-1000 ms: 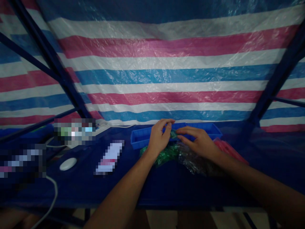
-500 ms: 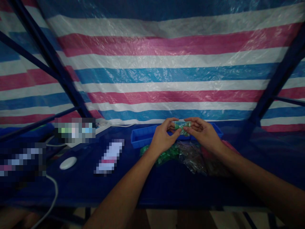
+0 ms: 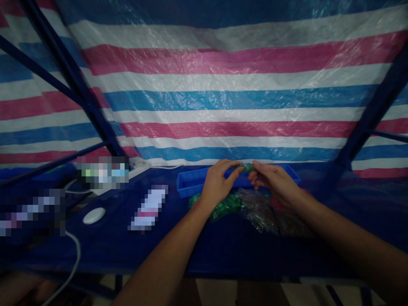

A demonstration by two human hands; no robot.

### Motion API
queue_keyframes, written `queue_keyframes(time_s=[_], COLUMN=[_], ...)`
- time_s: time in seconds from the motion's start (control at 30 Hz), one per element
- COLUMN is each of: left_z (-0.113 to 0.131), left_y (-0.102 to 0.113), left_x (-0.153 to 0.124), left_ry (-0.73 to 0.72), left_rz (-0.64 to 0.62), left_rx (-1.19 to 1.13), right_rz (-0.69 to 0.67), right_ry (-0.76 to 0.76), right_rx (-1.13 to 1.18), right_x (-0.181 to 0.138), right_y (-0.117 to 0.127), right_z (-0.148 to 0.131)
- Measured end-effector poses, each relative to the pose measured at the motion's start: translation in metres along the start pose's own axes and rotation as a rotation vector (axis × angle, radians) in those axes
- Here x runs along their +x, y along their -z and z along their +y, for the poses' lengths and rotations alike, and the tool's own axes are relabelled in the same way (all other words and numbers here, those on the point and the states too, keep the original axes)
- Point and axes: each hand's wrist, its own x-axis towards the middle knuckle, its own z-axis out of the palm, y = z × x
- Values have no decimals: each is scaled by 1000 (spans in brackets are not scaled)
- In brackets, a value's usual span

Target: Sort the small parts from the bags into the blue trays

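My left hand (image 3: 219,179) is closed, with thumb and fingers pinching one end of a small green shiny packet (image 3: 245,167). My right hand (image 3: 273,178) pinches the other end between its thumb and fingers. The packet is held nearly edge-on above a long blue plastic tray (image 3: 191,180), whose middle is partly behind my hands. Just in front of the tray, below my hands, lie a green plastic bag (image 3: 228,205), a clear bag with brownish contents (image 3: 256,208) and a pinkish-red bag (image 3: 280,203), partly covered by my right forearm.
On the blue table (image 3: 242,255), a blurred phone-like slab (image 3: 149,208) and a white rounded object (image 3: 94,216) lie to the left. A white power strip (image 3: 137,170) and cables are behind them. Blue frame posts (image 3: 92,123) and a striped sheet (image 3: 223,100) bound the back.
The packet has tipped from facing me to nearly edge-on. My right hand has turned, with its lower fingers now loosely curled beneath. The view has shifted slightly.
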Motion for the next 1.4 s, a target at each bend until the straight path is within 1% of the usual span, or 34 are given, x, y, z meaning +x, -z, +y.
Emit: queue_keyframes(time_s=[0.1, 0.2, 0.27, 0.37, 0.43, 0.53, 0.6, 0.67, 0.8, 0.9, 1.03, 1.1, 1.13, 1.17, 1.23, 1.3, 1.33, 1.37, 1.4], left_z=[1, 2, 3, 3, 1, -3, -5, -4, -1, -8, -28, -40, -45, -50, -56, -57, -57, -55, -54], left_y=[-1, -1, -1, 1, 1, 0, 0, 1, 12, 29, 58, 70, 74, 77, 80, 80, 79, 78, 77], left_x=[-1, -1, -1, -1, -1, -2, -2, -2, 1, 5, 3, -1, -3, -5, -9, -10, -11, -10, -10], left_ry=[127, 160, 101, -63, -133, -170, -168, -114, 57, 158, 275, 361, 397, 426, 473, 487, 486, 483, 481], left_rz=[22, 14, 2, -24, -59, -83, -72, -49, 22, 57, 52, 6, -38, -99, -160, -160, -149, -138, -133], left_rx=[-74, -124, -99, -7, 41, 76, 86, 117, 196, 307, 603, 753, 819, 872, 952, 1003, 1023, 1041, 1056], right_rz=[-8, 13, 23, 43, 40, -30, -71, -81, -30, -14, -36, -34, -33, -33, -46, -147, -275, -478, -714], right_ry=[67, 47, 18, -41, -94, -156, -157, -140, -97, -76, -81, -76, -72, -64, -31, -2, -5, -59, -137], right_rx=[-175, -199, -135, 28, 124, 202, 219, 223, 133, 24, -36, -50, -53, -57, -86, -148, -187, -208, -226], right_x=[-1, -3, -3, -3, -2, -2, -2, -2, 0, -1, -2, 0, 1, 2, -1, -16, -29, -45, -63], right_y=[2, 0, -1, -2, -2, -1, -1, -1, 1, 2, -1, -1, -1, -1, -1, -2, -4, -8, -13], right_z=[0, 1, 1, 1, 1, -1, -3, -5, -3, 0, 4, 5, 5, 3, -5, -19, -26, -32, -36])
